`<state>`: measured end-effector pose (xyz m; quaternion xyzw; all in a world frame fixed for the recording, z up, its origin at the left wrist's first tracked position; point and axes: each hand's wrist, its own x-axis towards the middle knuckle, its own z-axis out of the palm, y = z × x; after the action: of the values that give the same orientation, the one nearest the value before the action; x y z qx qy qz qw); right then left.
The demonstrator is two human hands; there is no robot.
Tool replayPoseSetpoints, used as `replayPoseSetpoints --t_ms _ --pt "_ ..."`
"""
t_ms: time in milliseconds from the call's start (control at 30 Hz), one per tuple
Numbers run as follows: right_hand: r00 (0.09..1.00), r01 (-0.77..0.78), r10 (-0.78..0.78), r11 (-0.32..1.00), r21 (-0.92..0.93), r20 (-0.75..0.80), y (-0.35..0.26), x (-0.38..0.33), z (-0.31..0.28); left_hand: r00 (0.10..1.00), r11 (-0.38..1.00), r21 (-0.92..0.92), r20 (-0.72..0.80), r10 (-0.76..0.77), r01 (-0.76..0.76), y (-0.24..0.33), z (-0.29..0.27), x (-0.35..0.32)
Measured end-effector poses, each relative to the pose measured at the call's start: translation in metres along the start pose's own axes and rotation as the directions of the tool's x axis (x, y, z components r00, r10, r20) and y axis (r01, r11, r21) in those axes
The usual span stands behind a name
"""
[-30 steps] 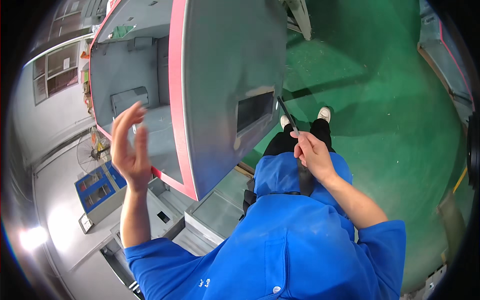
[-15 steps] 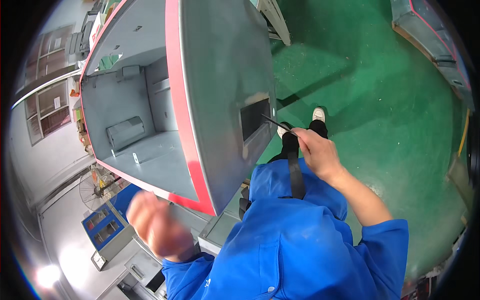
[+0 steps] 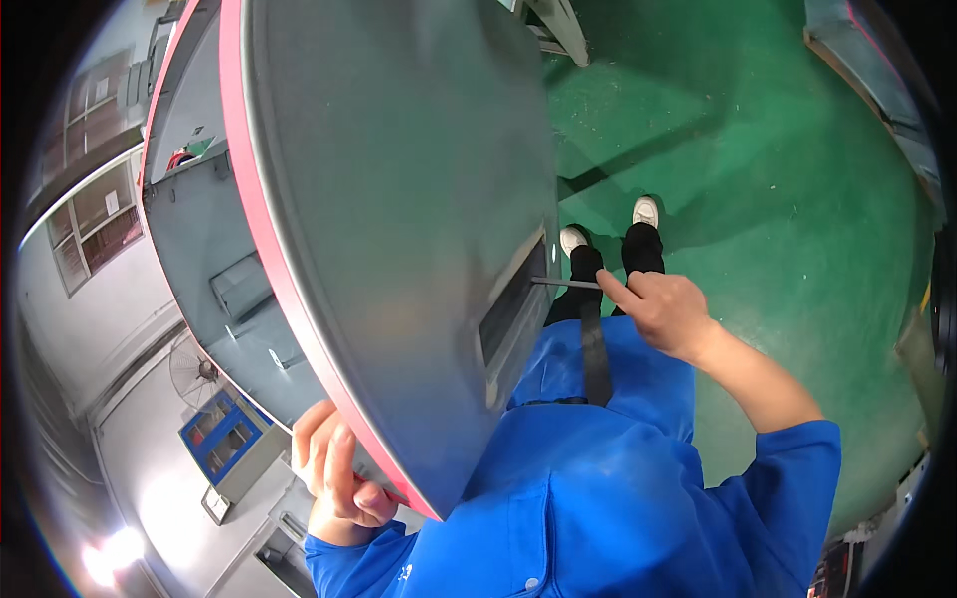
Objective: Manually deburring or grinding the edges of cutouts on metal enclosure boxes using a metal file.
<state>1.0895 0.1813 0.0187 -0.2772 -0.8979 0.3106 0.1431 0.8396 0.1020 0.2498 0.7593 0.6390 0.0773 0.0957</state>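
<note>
A large grey metal panel (image 3: 399,219) with a pink-red edge stands in front of me, with a rectangular slot (image 3: 510,299) low on its face. My right hand (image 3: 663,311) is closed on a thin dark metal rod (image 3: 563,283), whose tip points into the slot. My left hand (image 3: 334,473) grips the pink-red edge (image 3: 299,329) of the panel near its lower corner, fingers wrapped around it. I wear a blue work jacket (image 3: 598,498).
Behind the panel is a grey cabinet interior (image 3: 214,259). A green floor (image 3: 778,159) spreads to the right, with my white shoes (image 3: 608,227) on it. A blue box (image 3: 224,439) and a fan (image 3: 191,371) lie at lower left; metal structures stand at the top right.
My left hand has dropped from raised and open to gripping the panel's red edge. The panel has swung closer across the view. My right hand has kept the rod at the slot.
</note>
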Motion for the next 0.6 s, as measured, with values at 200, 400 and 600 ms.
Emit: replayPoseSetpoints --t_ms 200,400,600 --pt "0.994 0.104 -0.105 0.993 -0.051 -0.013 -0.005 0.029 0.004 0.992 0.991 0.045 0.002 -0.126 0.126 0.006 0.004 0.008" --pt "0.995 0.093 -0.094 0.995 0.04 0.032 0.006 0.025 0.001 0.99 0.99 0.024 0.001 -0.142 0.142 0.001 0.005 0.005" --pt "0.991 0.034 -0.046 0.995 0.097 0.123 0.012 0.011 -0.006 0.994 0.993 -0.057 -0.001 -0.108 0.108 -0.002 0.002 -0.012"
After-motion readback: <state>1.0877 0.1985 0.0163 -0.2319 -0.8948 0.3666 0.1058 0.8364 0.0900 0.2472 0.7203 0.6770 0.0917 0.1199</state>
